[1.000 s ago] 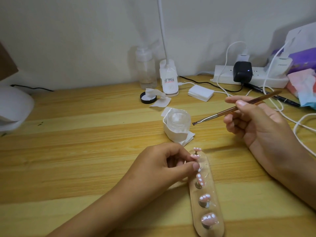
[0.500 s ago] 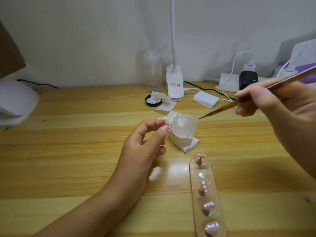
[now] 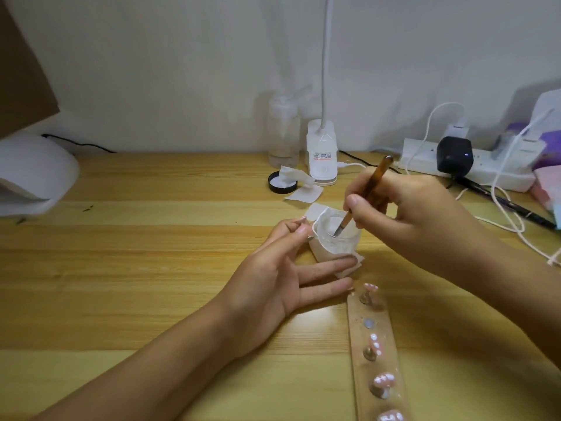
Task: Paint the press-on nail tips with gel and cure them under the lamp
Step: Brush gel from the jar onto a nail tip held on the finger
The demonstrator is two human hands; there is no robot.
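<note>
My right hand [image 3: 403, 214] grips a brown-handled gel brush [image 3: 372, 186] whose bristles dip into a small clear jar [image 3: 337, 238] wrapped in white paper. Just left of the jar, my left hand [image 3: 273, 287] pinches a single nail tip on its metal peg [image 3: 305, 229] between thumb and forefinger. Its other fingers lie straight beside the jar. A clear holder strip [image 3: 356, 311] at the lower right carries several pink nail tips [image 3: 384, 381] on pegs. One slot on it shows only a bare magnet [image 3: 368, 323].
A white curing lamp [image 3: 33, 174] sits at the far left edge. At the back stand a clear bottle [image 3: 283, 132], a desk lamp base [image 3: 321, 156], a black cap [image 3: 280, 182] with paper wipes, and a power strip [image 3: 425, 159] with cables trailing right.
My left hand lifted one nail tip off the strip and carried it up beside the jar. My right hand swung the brush down into the jar.
</note>
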